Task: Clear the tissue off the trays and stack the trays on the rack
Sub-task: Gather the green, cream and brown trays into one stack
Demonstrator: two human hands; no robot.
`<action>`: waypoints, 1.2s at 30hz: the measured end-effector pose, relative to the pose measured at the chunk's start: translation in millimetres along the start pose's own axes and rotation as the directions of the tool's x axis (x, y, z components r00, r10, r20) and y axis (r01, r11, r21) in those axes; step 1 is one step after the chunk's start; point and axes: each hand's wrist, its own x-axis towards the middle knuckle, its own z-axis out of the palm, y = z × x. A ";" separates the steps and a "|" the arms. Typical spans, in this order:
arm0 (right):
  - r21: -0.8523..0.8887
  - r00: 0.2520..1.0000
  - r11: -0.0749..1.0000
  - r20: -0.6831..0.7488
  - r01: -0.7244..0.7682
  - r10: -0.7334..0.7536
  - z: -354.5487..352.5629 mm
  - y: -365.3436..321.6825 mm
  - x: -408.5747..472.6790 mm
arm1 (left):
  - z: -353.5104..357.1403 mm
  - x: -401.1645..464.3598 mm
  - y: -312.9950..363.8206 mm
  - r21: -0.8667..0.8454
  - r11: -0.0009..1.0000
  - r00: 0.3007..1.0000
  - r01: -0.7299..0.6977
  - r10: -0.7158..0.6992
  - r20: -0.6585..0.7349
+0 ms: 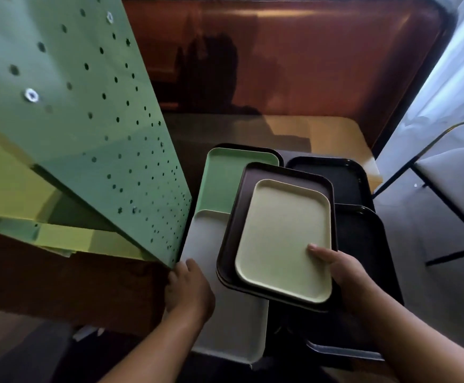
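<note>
My right hand [344, 275] grips the right edge of a small stack: a cream tray [280, 239] lying inside a dark brown tray [242, 217], held tilted above the table. My left hand [188, 288] rests on the left edge of a pale grey tray [233, 327] lying flat; whether it grips that tray is unclear. A mint green tray [225, 178] lies behind the grey one. Black trays [346, 178] lie to the right. No tissue is visible on any tray. The green perforated rack [92, 120] rises at the left.
A wooden table [333, 134] holds the trays. A brown padded bench back [308, 64] runs behind it. A grey chair with black legs [451, 194] stands at the right. Another tray's pale rim [344, 353] shows near the front edge.
</note>
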 end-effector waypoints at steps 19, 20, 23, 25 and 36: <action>-0.032 0.999 0.999 -0.027 -0.036 0.035 9.3 28.5 -10.8 | 24.8 1.4 -53.8 -0.335 0.933 0.990 0.133 -0.137 0.012; -0.022 0.999 0.999 -0.027 -0.040 0.039 10.8 29.7 -10.7 | 26.5 4.9 -58.1 -0.403 0.905 0.989 0.139 -0.149 0.007; -0.017 0.998 0.998 -0.029 -0.054 0.053 12.1 33.6 -8.2 | 23.6 12.8 -67.5 -0.505 0.855 0.991 0.113 -0.133 -0.003; -0.019 0.998 0.999 -0.032 -0.051 0.050 12.2 34.0 -8.6 | 20.4 15.0 -69.6 -0.541 0.837 0.994 0.087 -0.105 -0.003; -0.018 0.999 0.999 0.017 -0.030 0.030 7.9 27.6 -13.7 | 11.7 6.2 -55.3 -0.641 0.755 0.988 0.137 -0.150 0.035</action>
